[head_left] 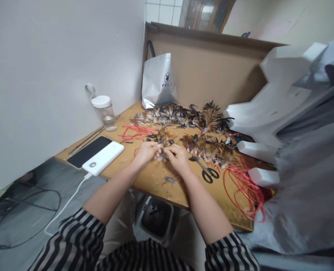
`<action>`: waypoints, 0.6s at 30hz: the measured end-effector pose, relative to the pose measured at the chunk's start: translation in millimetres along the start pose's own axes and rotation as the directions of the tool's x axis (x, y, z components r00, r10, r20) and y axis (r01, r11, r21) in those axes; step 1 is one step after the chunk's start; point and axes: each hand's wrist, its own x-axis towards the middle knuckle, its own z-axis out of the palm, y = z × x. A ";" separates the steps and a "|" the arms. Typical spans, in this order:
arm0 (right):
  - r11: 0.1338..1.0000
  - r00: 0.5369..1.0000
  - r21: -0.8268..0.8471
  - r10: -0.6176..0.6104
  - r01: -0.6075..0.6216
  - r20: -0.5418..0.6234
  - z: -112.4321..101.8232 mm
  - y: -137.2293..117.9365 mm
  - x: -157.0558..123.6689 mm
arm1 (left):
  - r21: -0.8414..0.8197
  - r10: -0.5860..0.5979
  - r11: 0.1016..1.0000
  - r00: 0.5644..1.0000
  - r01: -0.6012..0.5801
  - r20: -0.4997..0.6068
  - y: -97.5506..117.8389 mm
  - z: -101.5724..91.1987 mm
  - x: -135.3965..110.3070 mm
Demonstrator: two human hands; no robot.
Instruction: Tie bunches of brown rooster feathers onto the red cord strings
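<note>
A small bunch of brown feathers [163, 136] is held up between my hands, over the middle of the table. My left hand [147, 152] pinches it from the left side. On the other side, the thumb and fingers of my right hand [178, 156] close on its lower end. Behind them lies a long row of dark and brown feather bunches [172, 114]. A second row of feather bunches [212, 148] sits to the right of my right hand. Black-handled scissors [208, 171] rest just below that row. Red strips [138, 131] lie beyond my left hand.
More red strips [244, 188] tangle at the right edge of the table [155, 186]. At left are a white power bank [103, 158], a dark phone [89, 150] and a lidded bottle [106, 113]. A silver bag [158, 81] stands at the back; white foam [257, 113] borders the right.
</note>
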 end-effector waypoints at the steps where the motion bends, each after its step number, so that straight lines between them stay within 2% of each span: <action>1: 0.998 0.999 -0.059 -0.034 0.034 0.016 0.0 -1.7 -1.4 | 0.038 -0.009 0.999 1.000 0.009 0.003 -2.0 -0.2 1.6; 4: 0.962 0.990 -0.242 -0.111 0.127 0.082 -0.9 -6.2 -4.4 | 0.203 -0.059 0.978 0.998 0.052 0.025 -3.7 -1.7 3.0; 7: 0.902 0.970 -0.369 -0.171 0.225 0.172 -3.9 -10.1 -4.7 | 0.445 -0.089 0.894 0.994 0.050 0.067 0.6 -3.1 -1.9; 10: 0.888 0.952 -0.367 -0.202 0.277 0.229 -9.6 -13.0 -2.8 | 0.682 0.002 0.719 0.982 -0.133 0.189 10.5 -4.5 -11.5; 12: 0.920 0.954 -0.296 -0.192 0.256 0.230 -13.9 -12.7 -0.7 | 0.742 0.040 0.620 0.955 -0.254 0.293 18.7 -6.5 -18.2; 13: 0.946 0.959 -0.231 -0.173 0.225 0.225 -15.8 -11.6 0.5 | 0.726 0.038 0.619 0.935 -0.299 0.352 22.8 -8.0 -21.3; 15: 0.993 0.971 -0.039 -0.101 0.112 0.216 -18.5 -7.1 2.9 | 0.629 -0.033 0.709 0.876 -0.319 0.482 30.0 -11.7 -26.9; 16: 0.996 0.973 0.081 -0.051 0.034 0.223 -19.1 -4.1 4.0 | 0.573 -0.076 0.769 0.849 -0.284 0.522 32.7 -13.5 -29.4; 18: 0.937 0.963 0.322 0.048 -0.136 0.265 -18.3 2.2 5.5 | 0.449 -0.113 0.871 0.809 -0.198 0.577 35.5 -16.1 -34.1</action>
